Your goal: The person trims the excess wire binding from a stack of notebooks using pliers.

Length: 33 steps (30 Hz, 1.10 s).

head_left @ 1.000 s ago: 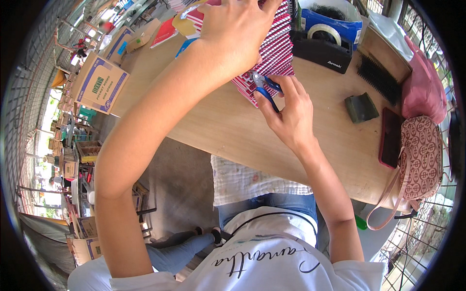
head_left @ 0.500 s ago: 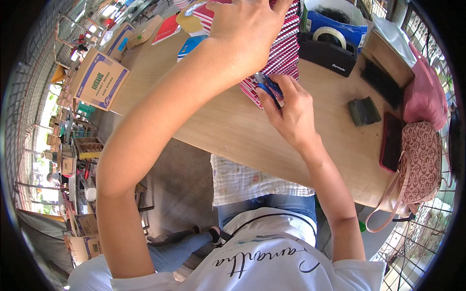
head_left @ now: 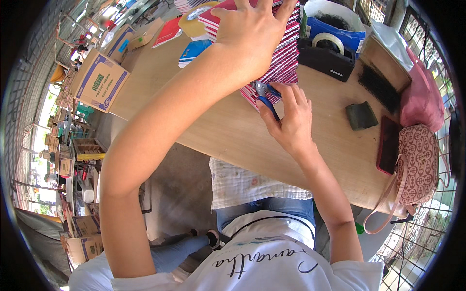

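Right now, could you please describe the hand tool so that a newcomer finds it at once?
On the wooden table, find the red spiral-bound notebooks beneath the left hand. At their near end, the right hand holds a plier-like tool with a metal head. Its two blue handles set it apart from the red-and-white notebooks beside it.

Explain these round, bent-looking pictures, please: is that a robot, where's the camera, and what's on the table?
No robot here: just a person's bare left hand and right hand. A wide fisheye camera worn on the head looks down at them, so straight edges curve. The right hand's fingers hold blue-handled pliers by the near corner of a stack of red notebooks; the left hand lies over that stack, partly cut off by the top edge. The wooden table also carries a tape dispenser, phone and patterned bag.
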Available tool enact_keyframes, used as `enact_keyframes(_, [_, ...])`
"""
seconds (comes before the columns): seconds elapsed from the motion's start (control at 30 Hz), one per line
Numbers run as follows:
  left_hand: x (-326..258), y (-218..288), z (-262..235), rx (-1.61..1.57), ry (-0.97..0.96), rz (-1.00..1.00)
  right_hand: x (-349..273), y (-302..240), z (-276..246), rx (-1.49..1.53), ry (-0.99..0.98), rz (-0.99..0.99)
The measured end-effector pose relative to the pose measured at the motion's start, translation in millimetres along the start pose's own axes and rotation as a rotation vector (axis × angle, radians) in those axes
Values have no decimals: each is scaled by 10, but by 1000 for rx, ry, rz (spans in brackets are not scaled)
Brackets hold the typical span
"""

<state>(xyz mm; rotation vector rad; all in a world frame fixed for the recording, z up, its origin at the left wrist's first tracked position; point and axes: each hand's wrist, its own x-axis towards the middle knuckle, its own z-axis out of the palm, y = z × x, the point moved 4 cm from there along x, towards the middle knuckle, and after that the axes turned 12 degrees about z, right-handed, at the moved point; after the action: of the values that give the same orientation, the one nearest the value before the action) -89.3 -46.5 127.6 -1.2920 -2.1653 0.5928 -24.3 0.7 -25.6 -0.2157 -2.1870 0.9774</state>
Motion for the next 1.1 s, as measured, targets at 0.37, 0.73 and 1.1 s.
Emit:
enact_keyframes(0.37, [47, -42, 118, 6, -63, -13, 31, 172, 74, 459, -294, 364])
enact_keyframes(0.73, [54, -30, 84, 19, -65, -16, -22, 171, 112, 330, -243, 300])
enact_keyframes(1.1, [22, 9, 28, 23, -12, -14, -92, 110, 69, 157, -36, 54])
